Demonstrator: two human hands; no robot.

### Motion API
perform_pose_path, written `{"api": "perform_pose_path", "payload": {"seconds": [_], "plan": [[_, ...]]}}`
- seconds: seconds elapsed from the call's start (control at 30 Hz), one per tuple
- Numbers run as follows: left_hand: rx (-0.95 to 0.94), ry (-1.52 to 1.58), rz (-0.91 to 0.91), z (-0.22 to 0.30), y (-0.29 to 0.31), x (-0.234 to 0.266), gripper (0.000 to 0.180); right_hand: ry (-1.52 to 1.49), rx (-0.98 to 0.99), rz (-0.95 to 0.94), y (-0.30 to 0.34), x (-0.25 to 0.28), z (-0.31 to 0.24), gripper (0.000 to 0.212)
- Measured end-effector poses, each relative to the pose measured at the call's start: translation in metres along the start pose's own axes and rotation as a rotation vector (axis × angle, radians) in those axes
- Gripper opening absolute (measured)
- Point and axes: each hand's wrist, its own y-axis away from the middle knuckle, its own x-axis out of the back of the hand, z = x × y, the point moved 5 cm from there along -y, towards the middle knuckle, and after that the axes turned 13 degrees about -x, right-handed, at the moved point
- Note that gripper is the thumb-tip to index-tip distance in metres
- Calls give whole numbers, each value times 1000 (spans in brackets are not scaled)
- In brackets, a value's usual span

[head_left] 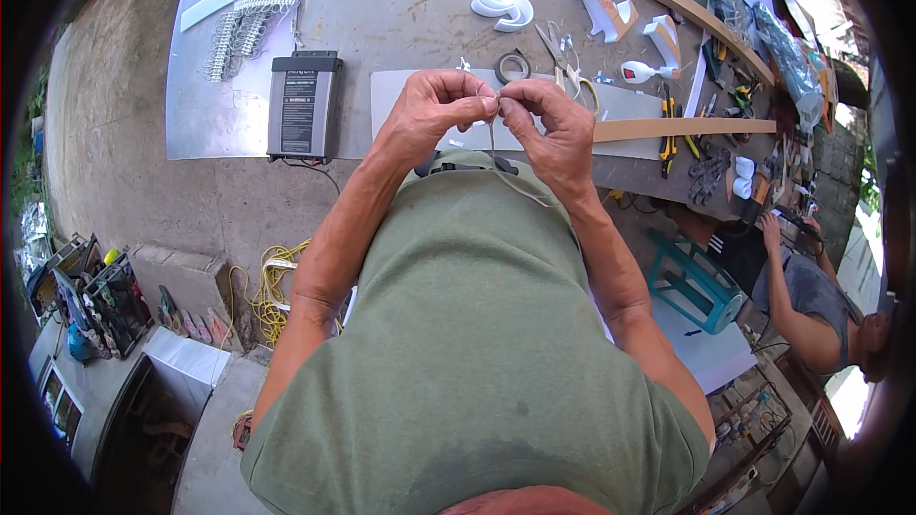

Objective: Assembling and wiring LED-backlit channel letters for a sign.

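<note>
Close together above the near edge of the worktable, my left hand (431, 113) and my right hand (555, 133) pinch a thin wire (520, 189) between thumbs and forefingers. Its loose length hangs below the fingertips and trails across my green shirt. The exact spot where the fingertips meet is too small to make out. Just beyond my hands lie a roll of black tape (512, 67) and a pair of scissors (551, 46). Under the hands, a pale sheet (389, 100) covers part of the tabletop.
A grey power supply box (303, 107) and strings of LED modules (248, 24) lie at left. White letter shapes (502, 8), a white bottle (649, 71), brown strips (687, 129) and tools are to the right. A person (806, 296) sits far right, near a teal stool (695, 281).
</note>
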Motion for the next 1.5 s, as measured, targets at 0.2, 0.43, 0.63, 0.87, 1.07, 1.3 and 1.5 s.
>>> {"api": "perform_pose_path", "payload": {"seconds": [0.2,0.43,0.63,0.87,1.07,1.3,1.5], "plan": [[-26,72,53,1,1,-1,12,68,59,50,5,-3,-6,19],[-50,104,87,-4,2,2,12,115,166,81,7,-7,-10,24],[-27,128,122,-12,3,5,12,139,110,23,4,-8,-4,25],[84,111,136,-14,4,6,13,-168,-270,-108,-2,-9,17,27],[138,140,143,-16,3,7,15,4,-265,-102,-6,-10,13,24],[49,-138,175,-10,2,6,20,243,-62,21,-8,-7,10,19],[4,-388,145,-6,3,6,24,139,-104,-1,-5,-7,20,17]]}}
